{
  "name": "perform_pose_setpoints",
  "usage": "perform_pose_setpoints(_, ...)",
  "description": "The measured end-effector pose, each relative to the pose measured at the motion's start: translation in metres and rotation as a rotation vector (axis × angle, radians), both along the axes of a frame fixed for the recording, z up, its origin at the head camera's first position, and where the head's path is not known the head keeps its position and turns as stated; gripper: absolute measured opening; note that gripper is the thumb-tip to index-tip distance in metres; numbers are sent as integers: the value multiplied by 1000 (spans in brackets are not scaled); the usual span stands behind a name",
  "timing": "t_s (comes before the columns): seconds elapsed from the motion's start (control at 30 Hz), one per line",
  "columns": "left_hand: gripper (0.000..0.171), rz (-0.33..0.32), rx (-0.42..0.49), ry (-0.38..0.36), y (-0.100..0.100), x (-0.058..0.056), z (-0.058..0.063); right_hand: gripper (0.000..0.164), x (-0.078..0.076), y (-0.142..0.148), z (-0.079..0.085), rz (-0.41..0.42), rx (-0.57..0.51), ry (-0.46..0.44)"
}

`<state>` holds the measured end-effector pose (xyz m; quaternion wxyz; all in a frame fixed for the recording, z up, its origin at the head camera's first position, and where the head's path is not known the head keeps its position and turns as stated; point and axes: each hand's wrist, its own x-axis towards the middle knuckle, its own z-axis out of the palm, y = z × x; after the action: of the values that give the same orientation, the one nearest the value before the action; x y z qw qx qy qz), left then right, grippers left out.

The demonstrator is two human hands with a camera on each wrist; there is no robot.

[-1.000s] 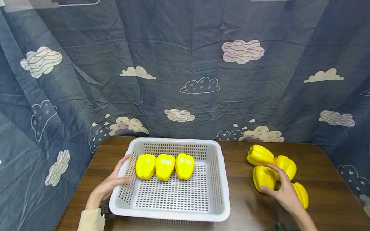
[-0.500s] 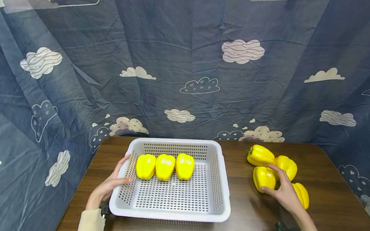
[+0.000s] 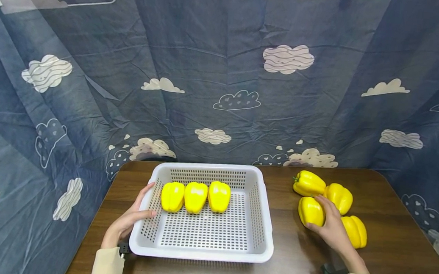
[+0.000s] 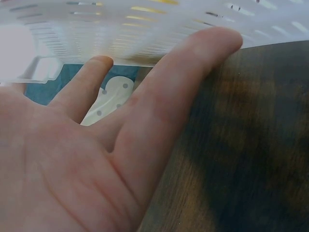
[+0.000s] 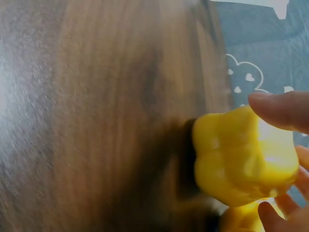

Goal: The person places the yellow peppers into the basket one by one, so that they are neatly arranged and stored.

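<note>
On the left, three yellow bell peppers (image 3: 195,198) stand in a row inside a white plastic basket (image 3: 200,255) with slotted walls. My left hand (image 3: 125,224) holds the basket's left side, thumb over the rim. In the left wrist view, straight, spread fingers (image 4: 159,96) lie along the outer wall. My right hand (image 3: 333,225) grips a yellow bell pepper (image 3: 310,211) on the right, thumb on its near side, fingers round the back. The right wrist view shows that pepper's lobed end (image 5: 241,159) close over the table, the thumb (image 5: 280,108) against it.
Beside the gripped pepper lie a pepper with a green stem (image 3: 309,183), another pepper (image 3: 339,198) behind the hand and one (image 3: 355,232) to its right. Everything stands on a dark brown wooden table (image 3: 279,268). A blue curtain (image 3: 193,67) with cloud prints hangs behind its back edge.
My right hand has closed further round its pepper and shifted slightly left, turning the pepper a little and uncovering more of the rightmost one. The left hand and basket stay in place.
</note>
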<state>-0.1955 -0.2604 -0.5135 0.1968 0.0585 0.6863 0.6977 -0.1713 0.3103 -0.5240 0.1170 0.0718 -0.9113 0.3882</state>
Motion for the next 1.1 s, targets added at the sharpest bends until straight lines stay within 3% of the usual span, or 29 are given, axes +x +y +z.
perform_pose_setpoints(0.33,89,-11,14,3,-1,0,1,89,2,-2,-6,26,19,23)
perform_pose_setpoints(0.63,88,1,-9,-1,0,0,0,87,2,-3,-8,-2,47,45)
perform_pose_setpoints(1.1,88,-7,8,0,0,0,0,87,5,-13,4,12,-10,47)
